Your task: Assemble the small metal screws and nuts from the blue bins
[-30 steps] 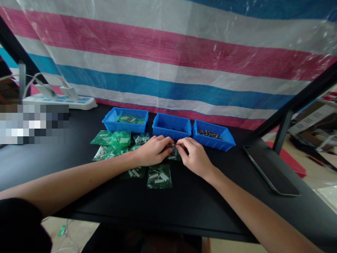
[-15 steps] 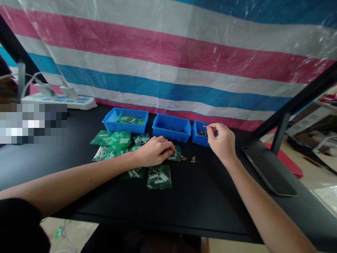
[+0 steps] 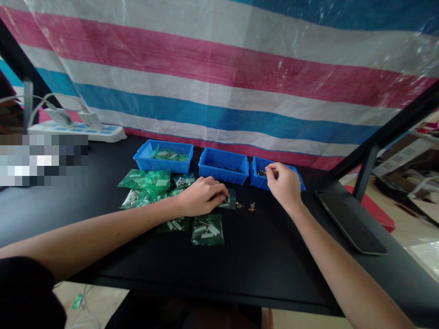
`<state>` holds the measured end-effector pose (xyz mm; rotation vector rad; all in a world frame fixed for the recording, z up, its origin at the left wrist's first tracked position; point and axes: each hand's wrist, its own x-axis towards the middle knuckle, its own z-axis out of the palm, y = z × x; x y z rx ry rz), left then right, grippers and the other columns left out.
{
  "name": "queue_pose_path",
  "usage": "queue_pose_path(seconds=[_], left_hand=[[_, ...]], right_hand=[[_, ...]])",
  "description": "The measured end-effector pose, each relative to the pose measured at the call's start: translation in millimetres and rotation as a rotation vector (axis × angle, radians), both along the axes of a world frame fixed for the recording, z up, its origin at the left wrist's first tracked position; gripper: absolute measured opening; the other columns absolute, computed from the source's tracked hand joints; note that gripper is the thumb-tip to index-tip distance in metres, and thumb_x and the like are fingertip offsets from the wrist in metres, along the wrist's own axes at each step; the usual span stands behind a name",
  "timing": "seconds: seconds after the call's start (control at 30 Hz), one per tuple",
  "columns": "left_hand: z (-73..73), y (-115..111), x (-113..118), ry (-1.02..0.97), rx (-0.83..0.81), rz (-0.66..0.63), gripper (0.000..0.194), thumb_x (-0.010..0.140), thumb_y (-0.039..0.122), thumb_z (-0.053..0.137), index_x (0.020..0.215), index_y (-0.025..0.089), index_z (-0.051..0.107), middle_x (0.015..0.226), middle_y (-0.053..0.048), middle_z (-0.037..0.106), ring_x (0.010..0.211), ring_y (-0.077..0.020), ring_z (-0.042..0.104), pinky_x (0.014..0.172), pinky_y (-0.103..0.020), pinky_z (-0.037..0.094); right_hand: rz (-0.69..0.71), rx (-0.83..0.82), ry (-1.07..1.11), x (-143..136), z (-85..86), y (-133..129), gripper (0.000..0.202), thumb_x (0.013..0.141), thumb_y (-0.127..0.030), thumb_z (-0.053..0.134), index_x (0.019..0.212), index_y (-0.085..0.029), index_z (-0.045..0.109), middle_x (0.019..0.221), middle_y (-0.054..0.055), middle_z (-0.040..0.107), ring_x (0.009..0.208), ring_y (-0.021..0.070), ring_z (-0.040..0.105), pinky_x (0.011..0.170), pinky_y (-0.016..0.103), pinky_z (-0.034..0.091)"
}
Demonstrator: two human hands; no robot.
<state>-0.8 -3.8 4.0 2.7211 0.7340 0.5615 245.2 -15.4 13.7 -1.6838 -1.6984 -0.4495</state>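
Observation:
My left hand [image 3: 202, 197] rests on the tabletop, its thumb and bent fingers closed at a small green-tinted plastic bag [image 3: 232, 199]. Just right of that bag lie two small metal parts [image 3: 252, 207]. Over the front of the right blue bin [image 3: 259, 182], which holds many small metal pieces, my right hand [image 3: 285, 183] is pinched; the fingertips largely hide the small metal part in them. Nearer to me lies a filled green bag [image 3: 207, 230] with pale cylindrical pieces showing through. More filled green bags [image 3: 146, 187] are heaped left of my left hand.
The middle blue bin [image 3: 222, 174] has dark small pieces at its bottom. Green bags lie in the left blue bin [image 3: 163, 164]. A phone-like dark slab [image 3: 350, 224] is at right, a power strip [image 3: 106, 134] at back left. A striped sheet [image 3: 206, 91] hangs behind.
My right hand has shifted slightly left and toward me, uncovering the right end of its bin. The metal part seen at its fingertips before is now hidden. My left hand has stayed still.

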Motion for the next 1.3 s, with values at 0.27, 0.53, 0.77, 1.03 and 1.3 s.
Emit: queue_pose_path(seconds=[0.27,0.53,0.77,1.03,1.3], left_hand=[[-1.2,0.8,-0.5,0.002,-0.005,-0.002,0.014,0.086,0.020,0.046,0.093,0.018,0.059,0.088,-0.002,0.064,0.087,-0.0180,0.053,0.077,-0.030,0.038],[-1.2,0.8,-0.2,0.006,-0.007,0.001,0.015,0.087,0.021,0.045,0.092,0.019,0.059,0.088,-0.002,0.064,0.087,-0.0181,0.053,0.077,-0.030,0.037],[-1.9,0.9,-0.3,0.001,0.003,-0.002,0.014,0.086,0.019,0.046,0.092,0.019,0.059,0.088,-0.002,0.064,0.087,-0.0179,0.053,0.077,-0.030,0.036],[-2.3,1.7,-1.2,-0.014,0.007,-0.019,0.014,0.086,0.019,0.047,0.093,0.018,0.059,0.087,-0.002,0.064,0.086,-0.0174,0.054,0.076,-0.029,0.037],[-1.8,1.4,-1.8,-0.023,0.024,-0.029,0.015,0.085,0.018,0.046,0.094,0.018,0.059,0.087,-0.002,0.064,0.085,-0.0169,0.056,0.076,-0.028,0.037]], right_hand=[[-0.006,-0.056,0.011,-1.9,0.5,-0.1,0.018,0.078,-0.023,0.045,0.078,-0.017,0.062,0.074,0.006,0.065,0.070,0.0205,0.060,0.060,0.026,0.038],[0.004,-0.069,0.010,-3.5,1.5,-1.6,0.017,0.080,-0.023,0.045,0.079,-0.018,0.061,0.077,0.006,0.065,0.072,0.0206,0.059,0.060,0.026,0.037],[0.138,0.038,-0.038,-9.6,-1.5,-2.3,0.015,0.081,-0.020,0.046,0.076,-0.016,0.059,0.073,0.006,0.061,0.070,0.0194,0.055,0.066,0.028,0.040],[0.381,0.029,-0.132,-46.9,0.3,-22.5,0.014,0.085,-0.019,0.047,0.081,-0.015,0.059,0.078,0.007,0.059,0.080,0.0204,0.051,0.076,0.032,0.040],[0.441,-0.421,-0.297,-66.1,24.4,-57.9,0.010,0.084,-0.022,0.053,0.093,-0.018,0.058,0.086,0.003,0.062,0.085,0.0188,0.054,0.078,0.031,0.038]])
